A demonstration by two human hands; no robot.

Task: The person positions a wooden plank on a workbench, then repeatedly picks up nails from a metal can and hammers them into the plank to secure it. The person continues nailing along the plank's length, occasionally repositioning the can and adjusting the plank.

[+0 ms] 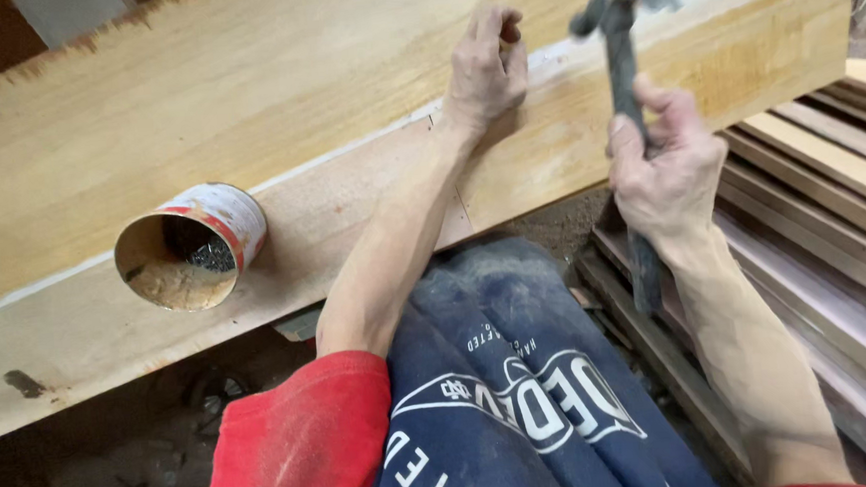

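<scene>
My right hand [664,164] grips the handle of a dark metal claw hammer [621,41], its head raised above the wooden panel [243,85]. My left hand [485,65] rests on the panel near the pale seam between its two boards, fingers pinched together as if on a small nail; the nail itself is too small to make out. The hammer head hovers just right of that hand.
A rusty red-and-white tin can [193,246] lies on its side on the lower board, with nails inside. Stacked wooden slats [832,219] sit at the right. My knee in dark blue printed cloth [501,370] is below the panel. Debris covers the floor.
</scene>
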